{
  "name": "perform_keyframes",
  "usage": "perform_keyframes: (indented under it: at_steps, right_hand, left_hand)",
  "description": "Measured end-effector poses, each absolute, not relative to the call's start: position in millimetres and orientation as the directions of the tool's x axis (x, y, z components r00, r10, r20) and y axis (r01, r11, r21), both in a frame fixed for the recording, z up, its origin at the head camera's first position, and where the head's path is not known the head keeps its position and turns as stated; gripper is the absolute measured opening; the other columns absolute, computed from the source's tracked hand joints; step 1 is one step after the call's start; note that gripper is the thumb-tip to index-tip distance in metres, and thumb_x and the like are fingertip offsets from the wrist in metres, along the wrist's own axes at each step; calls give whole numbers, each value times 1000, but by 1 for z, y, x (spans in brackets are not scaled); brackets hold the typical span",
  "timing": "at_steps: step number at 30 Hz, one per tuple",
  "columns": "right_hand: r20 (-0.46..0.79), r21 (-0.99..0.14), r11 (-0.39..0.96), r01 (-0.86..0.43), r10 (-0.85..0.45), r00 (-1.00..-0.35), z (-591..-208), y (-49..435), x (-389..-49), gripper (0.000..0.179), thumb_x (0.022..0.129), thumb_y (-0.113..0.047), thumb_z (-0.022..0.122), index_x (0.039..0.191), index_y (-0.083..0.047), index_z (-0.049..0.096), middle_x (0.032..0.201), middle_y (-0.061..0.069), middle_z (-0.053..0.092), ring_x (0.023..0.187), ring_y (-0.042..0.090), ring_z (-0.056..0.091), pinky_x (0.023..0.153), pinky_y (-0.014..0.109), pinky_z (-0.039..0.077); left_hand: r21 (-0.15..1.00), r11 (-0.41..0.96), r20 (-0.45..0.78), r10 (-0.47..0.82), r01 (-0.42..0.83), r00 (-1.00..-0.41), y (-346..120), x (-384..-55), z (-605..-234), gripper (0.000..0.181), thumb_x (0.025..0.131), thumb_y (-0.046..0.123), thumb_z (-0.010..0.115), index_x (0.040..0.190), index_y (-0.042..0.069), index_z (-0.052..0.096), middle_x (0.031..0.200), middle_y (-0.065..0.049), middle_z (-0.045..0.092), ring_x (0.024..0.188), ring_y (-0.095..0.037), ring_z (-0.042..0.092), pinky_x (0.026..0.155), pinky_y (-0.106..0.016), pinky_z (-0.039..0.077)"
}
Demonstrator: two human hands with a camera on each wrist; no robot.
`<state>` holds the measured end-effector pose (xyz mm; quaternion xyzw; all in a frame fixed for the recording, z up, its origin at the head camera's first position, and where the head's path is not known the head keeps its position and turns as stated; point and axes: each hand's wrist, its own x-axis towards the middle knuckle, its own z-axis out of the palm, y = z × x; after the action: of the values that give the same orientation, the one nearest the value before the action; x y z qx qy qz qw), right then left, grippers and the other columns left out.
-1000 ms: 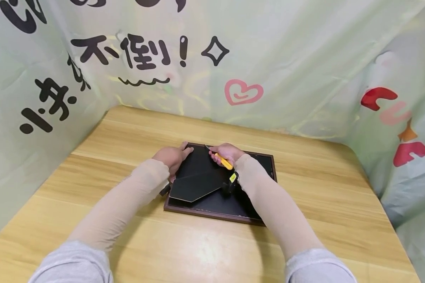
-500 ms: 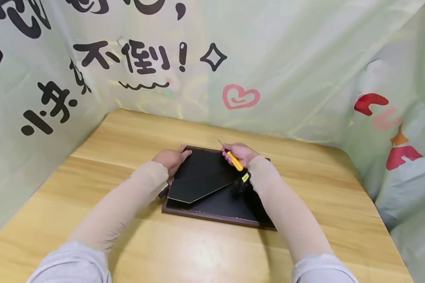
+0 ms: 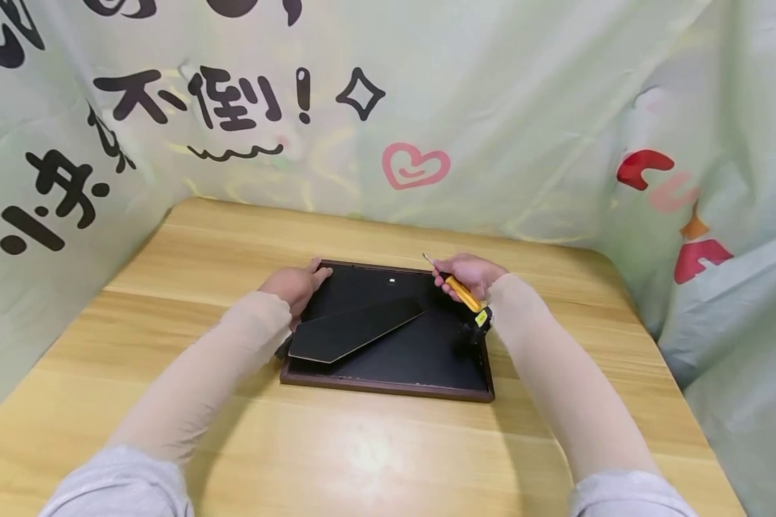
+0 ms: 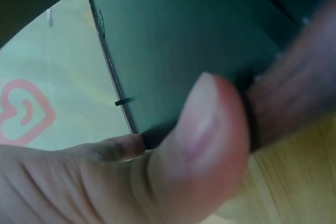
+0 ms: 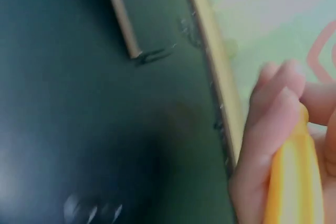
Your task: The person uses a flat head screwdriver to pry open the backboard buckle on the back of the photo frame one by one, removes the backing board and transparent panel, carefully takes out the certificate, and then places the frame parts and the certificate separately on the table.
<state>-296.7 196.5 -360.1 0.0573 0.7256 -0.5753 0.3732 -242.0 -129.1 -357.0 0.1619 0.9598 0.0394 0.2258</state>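
A picture frame (image 3: 440,362) with a dark brown rim lies back side up, its black backing facing me. The black easel stand (image 3: 356,332) on the backing slants across the left half. My left hand (image 3: 289,289) grips the frame's left side near the far corner; in the left wrist view its thumb (image 4: 210,129) lies large in front. Above the frame's far right corner, my right hand (image 3: 470,273) holds a screwdriver (image 3: 464,294) by its yellow handle, the metal tip pointing away to the upper left. In the right wrist view the yellow handle (image 5: 295,187) sits between the fingers; the tip is hidden there.
A small dark tab (image 4: 122,102) pokes out at the frame's edge. The frame lies on a wooden table (image 3: 375,445). Hanging printed cloth (image 3: 491,143) encloses the table's back and sides. A black wrist camera (image 3: 472,332) hangs below my right wrist.
My right hand has moved right with the screwdriver, from the middle of the frame's far edge to its far right corner. The left hand keeps its place on the frame. The head view has shifted slightly.
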Motion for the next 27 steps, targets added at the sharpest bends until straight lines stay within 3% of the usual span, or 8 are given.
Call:
perform_keyframes:
  at_steps: [6, 11, 18, 23, 27]
  right_hand:
    - [-687, -715, 443, 541, -303, -660, -370, 202, -288, 29, 107, -24, 34, 97, 0, 47, 71, 1, 51, 52, 6, 50, 47, 18, 47]
    - [-723, -667, 485, 565, -240, -647, -375, 203, -287, 29, 107, -22, 36, 91, 0, 49, 70, 3, 52, 49, 8, 50, 47, 19, 47]
    - [-714, -668, 487, 562, -210, -667, -375, 198, -291, 28, 106, -22, 39, 91, 0, 50, 67, 4, 52, 47, 9, 48, 45, 20, 46]
    - [-686, -691, 475, 545, -191, -703, -376, 197, -291, 29, 106, -22, 39, 91, 0, 51, 66, 3, 52, 46, 9, 48, 44, 20, 46]
    - [-667, -686, 517, 511, -168, -726, -375, 200, -290, 28, 106, -21, 41, 91, 1, 51, 66, 4, 52, 47, 9, 49, 45, 20, 46]
  left_hand:
    - [153, 953, -437, 302, 261, -847, -128, -245, -360, 122, 59, -19, 79, 157, 18, 16, 162, -13, -2, 116, -39, 51, 63, -33, 46]
    - [153, 955, -458, 297, 255, -838, -128, -246, -361, 121, 62, -18, 77, 157, 19, 13, 162, -13, -4, 107, -38, 54, 60, -33, 44]
    - [178, 954, -475, 299, 242, -828, -129, -247, -362, 120, 62, -20, 73, 157, 19, 12, 162, -12, -8, 110, -38, 53, 60, -33, 45]
    - [198, 959, -506, 276, 201, -817, -129, -245, -359, 122, 60, -22, 67, 158, 22, 8, 161, -9, -12, 91, -32, 54, 48, -29, 36]
    - [197, 961, -518, 270, 194, -812, -129, -246, -356, 122, 61, -21, 66, 158, 22, 5, 161, -9, -15, 95, -36, 53, 49, -29, 37]
